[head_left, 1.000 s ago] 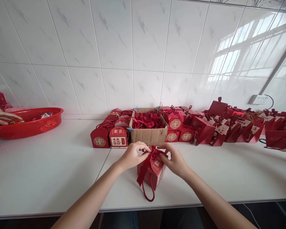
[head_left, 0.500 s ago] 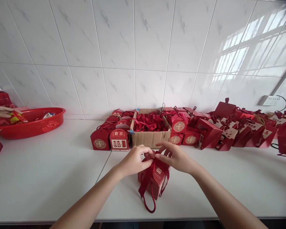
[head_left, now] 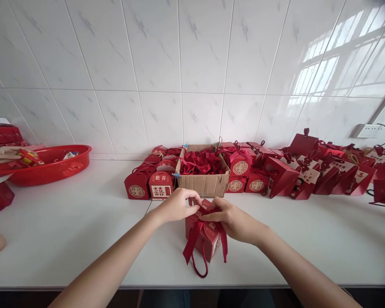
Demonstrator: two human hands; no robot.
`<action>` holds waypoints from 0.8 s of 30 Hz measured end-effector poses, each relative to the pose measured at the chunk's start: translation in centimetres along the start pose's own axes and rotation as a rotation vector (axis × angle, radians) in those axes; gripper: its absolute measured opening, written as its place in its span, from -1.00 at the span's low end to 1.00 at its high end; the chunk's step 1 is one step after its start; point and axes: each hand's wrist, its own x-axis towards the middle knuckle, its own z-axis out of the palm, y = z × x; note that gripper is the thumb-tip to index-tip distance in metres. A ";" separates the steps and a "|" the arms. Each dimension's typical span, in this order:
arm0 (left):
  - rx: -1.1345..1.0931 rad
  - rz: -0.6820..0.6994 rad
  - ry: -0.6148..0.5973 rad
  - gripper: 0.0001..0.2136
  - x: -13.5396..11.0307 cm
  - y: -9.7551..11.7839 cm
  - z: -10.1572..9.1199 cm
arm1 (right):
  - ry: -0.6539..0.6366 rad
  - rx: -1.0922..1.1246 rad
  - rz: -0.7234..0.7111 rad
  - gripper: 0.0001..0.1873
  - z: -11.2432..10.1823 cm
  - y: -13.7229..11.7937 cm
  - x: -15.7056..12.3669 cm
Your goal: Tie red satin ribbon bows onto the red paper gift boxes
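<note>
A red gift box with a twisted cord handle stands near the table's front edge, in front of me. Red ribbon lies across its top, and its tails hang down over the sides. My left hand pinches the ribbon at the top left of the box. From the right, my right hand has its fingers closed on the ribbon at the knot. The fingers partly hide the knot.
Behind the box stands a cardboard box of red ribbons, with red gift boxes on its left and more red boxes along the right. At far left, another person's hand holds a packet over a red basket.
My right hand has moved lower and its fingers have closed in at the knot. The ribbon tails now spread further apart. The other person's hand has shifted slightly right.
</note>
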 end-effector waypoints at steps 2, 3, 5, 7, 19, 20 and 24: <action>-0.020 -0.036 -0.034 -0.86 0.2 -0.3 0.0 | 0.010 0.003 -0.015 -0.53 0.3 0.2 0.0; -0.033 -0.052 -0.056 -0.87 0.3 -0.4 0.1 | 0.014 0.008 -0.022 -0.54 0.4 0.3 0.0; -0.062 -0.068 -0.106 -0.86 0.4 -0.6 0.2 | 0.012 0.019 -0.036 -0.54 0.5 0.5 0.0; -0.087 -0.067 -0.154 -0.86 0.4 -0.7 0.3 | 0.009 0.023 -0.047 -0.55 0.6 0.6 0.1; 0.014 -0.098 -0.274 -0.91 0.2 -0.4 0.1 | 0.018 0.019 -0.073 -0.48 0.5 0.5 0.3; 0.010 -0.100 -0.278 -0.87 0.2 -0.5 0.1 | 0.021 0.029 -0.076 -0.47 0.5 0.6 0.3; -0.104 -0.091 -0.295 -0.80 0.3 -1.3 0.3 | 0.019 0.028 -0.072 -0.47 0.5 0.6 0.0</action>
